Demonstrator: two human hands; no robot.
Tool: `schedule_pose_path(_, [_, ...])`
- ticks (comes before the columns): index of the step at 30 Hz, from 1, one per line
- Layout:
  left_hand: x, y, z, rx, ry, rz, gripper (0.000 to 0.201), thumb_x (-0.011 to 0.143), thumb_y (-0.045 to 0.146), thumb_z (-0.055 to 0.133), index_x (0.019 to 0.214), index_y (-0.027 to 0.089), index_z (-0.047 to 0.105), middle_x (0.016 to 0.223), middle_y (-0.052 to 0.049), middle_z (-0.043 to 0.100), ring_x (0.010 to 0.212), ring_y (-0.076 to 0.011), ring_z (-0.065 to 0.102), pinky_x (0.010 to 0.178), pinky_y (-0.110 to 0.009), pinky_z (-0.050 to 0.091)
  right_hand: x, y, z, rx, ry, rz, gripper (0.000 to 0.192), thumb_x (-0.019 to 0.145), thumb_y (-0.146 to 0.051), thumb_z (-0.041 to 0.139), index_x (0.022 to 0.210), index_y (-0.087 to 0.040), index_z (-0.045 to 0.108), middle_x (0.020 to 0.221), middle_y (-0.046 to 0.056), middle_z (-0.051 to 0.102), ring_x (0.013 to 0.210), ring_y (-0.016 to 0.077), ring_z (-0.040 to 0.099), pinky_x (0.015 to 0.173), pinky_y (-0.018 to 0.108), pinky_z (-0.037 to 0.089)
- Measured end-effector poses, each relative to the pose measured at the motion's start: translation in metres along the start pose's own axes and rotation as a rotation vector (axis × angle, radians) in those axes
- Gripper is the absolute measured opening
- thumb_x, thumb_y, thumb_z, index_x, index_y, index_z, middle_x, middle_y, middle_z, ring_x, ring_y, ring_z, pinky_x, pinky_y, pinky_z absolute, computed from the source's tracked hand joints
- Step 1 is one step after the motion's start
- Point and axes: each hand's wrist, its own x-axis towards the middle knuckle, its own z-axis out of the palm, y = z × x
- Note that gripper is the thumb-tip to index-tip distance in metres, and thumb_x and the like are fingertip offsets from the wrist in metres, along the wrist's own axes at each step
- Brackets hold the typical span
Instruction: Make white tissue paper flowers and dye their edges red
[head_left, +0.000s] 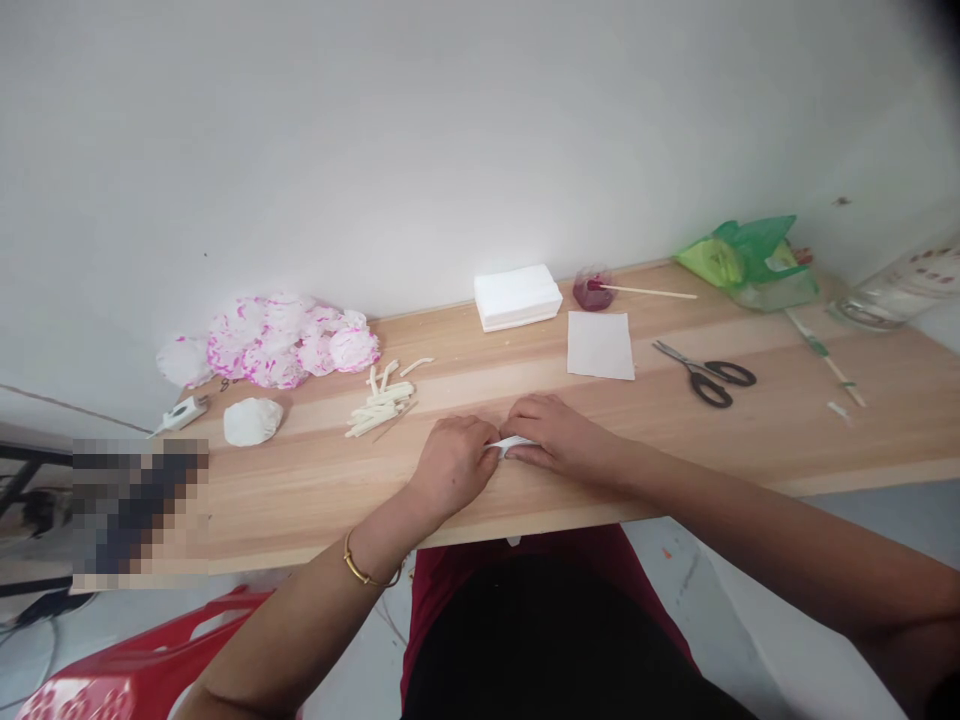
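Near the front edge of the wooden table, my left hand (459,455) and my right hand (551,435) meet over a small piece of white tissue paper (514,443). Both hands have their fingers closed on it, and most of the paper is hidden under them. To the left of my left hand lies a loose pile of pale cream strips (381,408). Beyond my right hand rests a flat square of white paper (600,345). A stack of white tissues (517,298) stands against the wall.
Black-handled scissors (709,375) lie on the right. Behind are a cup of dark red liquid (592,290) holding a stick, a green bag (750,260) and a glass jar (885,295). Pink-and-white paper puffs (285,340) and a white bundle (253,421) sit left; a red stool (150,655) stands below.
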Motion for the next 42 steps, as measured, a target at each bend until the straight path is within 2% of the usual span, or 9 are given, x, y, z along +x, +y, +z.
schedule_pose_path(4, [0.000,0.000,-0.002,-0.078,0.003,-0.004,0.008,0.082,0.021,0.055,0.080,0.019,0.063,0.078,-0.001,0.067,0.075,-0.0166,0.060,0.073,-0.029,0.043,0.001,0.000,0.000,0.052,0.007,0.008,0.026,0.093,-0.031,0.044,0.096,-0.019,0.067,0.088,0.006,0.062,0.084,0.0184,0.054,0.080,0.035,0.040])
schedule_pose_path(8, [-0.001,-0.001,-0.003,-0.154,0.035,0.042,0.007,0.082,0.018,0.056,0.081,0.019,0.063,0.081,-0.001,0.067,0.077,-0.0153,0.060,0.074,-0.028,0.044,0.001,-0.002,-0.002,0.097,-0.012,0.001,0.025,0.093,-0.032,0.043,0.102,-0.018,0.062,0.099,0.008,0.063,0.094,0.0204,0.054,0.087,0.037,0.039])
schedule_pose_path(12, [-0.002,-0.002,-0.003,-0.059,0.113,0.157,0.010,0.085,0.019,0.052,0.085,0.018,0.062,0.083,-0.004,0.066,0.082,-0.0178,0.059,0.079,-0.033,0.043,0.001,-0.005,-0.003,0.100,-0.030,0.013,0.026,0.093,-0.034,0.044,0.108,-0.018,0.058,0.108,0.009,0.062,0.101,0.0226,0.052,0.093,0.041,0.036])
schedule_pose_path(16, [-0.005,-0.003,-0.003,0.060,0.187,0.219,0.014,0.086,0.020,0.048,0.092,0.016,0.060,0.088,-0.006,0.065,0.085,-0.0195,0.056,0.082,-0.037,0.041,0.001,-0.005,-0.006,0.121,0.051,-0.001,0.022,0.091,-0.031,0.048,0.104,-0.018,0.060,0.104,0.008,0.064,0.098,0.0212,0.054,0.089,0.038,0.039])
schedule_pose_path(27, [-0.003,-0.004,-0.008,-0.054,0.090,0.109,0.012,0.086,0.020,0.050,0.086,0.018,0.062,0.082,-0.004,0.064,0.081,-0.0170,0.057,0.077,-0.031,0.043,-0.002,-0.001,-0.007,0.001,0.167,0.001,0.024,0.092,-0.032,0.048,0.094,-0.018,0.066,0.090,0.008,0.063,0.085,0.0189,0.053,0.077,0.034,0.039])
schedule_pose_path(31, [-0.004,-0.006,-0.011,0.102,0.143,0.105,0.018,0.088,0.027,0.049,0.080,0.017,0.061,0.079,-0.006,0.062,0.078,-0.0182,0.054,0.077,-0.034,0.041,-0.001,0.000,-0.006,-0.084,0.175,0.003,0.023,0.091,-0.033,0.049,0.090,-0.017,0.066,0.086,0.007,0.064,0.082,0.0188,0.053,0.075,0.034,0.037])
schedule_pose_path(35, [-0.010,-0.010,-0.010,0.313,0.244,0.219,0.020,0.090,0.021,0.043,0.081,0.018,0.061,0.079,-0.005,0.061,0.081,-0.0185,0.050,0.092,-0.041,0.035,-0.003,0.000,-0.006,-0.145,0.249,-0.004,0.022,0.092,-0.030,0.048,0.091,-0.018,0.067,0.088,0.007,0.065,0.084,0.0188,0.052,0.076,0.033,0.036])
schedule_pose_path(38, [-0.014,-0.016,-0.003,0.325,0.219,0.253,0.021,0.090,0.017,0.042,0.082,0.019,0.061,0.078,-0.004,0.060,0.081,-0.0175,0.049,0.094,-0.040,0.033,-0.007,0.002,-0.004,-0.144,0.221,0.004,0.022,0.092,-0.027,0.047,0.088,-0.019,0.068,0.087,0.007,0.065,0.084,0.0186,0.052,0.076,0.033,0.036])
schedule_pose_path(42, [-0.018,-0.023,0.007,0.189,0.163,0.180,0.020,0.090,0.023,0.044,0.083,0.018,0.062,0.081,-0.005,0.061,0.081,-0.0181,0.051,0.084,-0.037,0.038,-0.010,0.005,0.001,-0.083,0.112,0.015,0.022,0.092,-0.028,0.048,0.084,-0.019,0.067,0.084,0.006,0.065,0.083,0.0187,0.054,0.077,0.033,0.036])
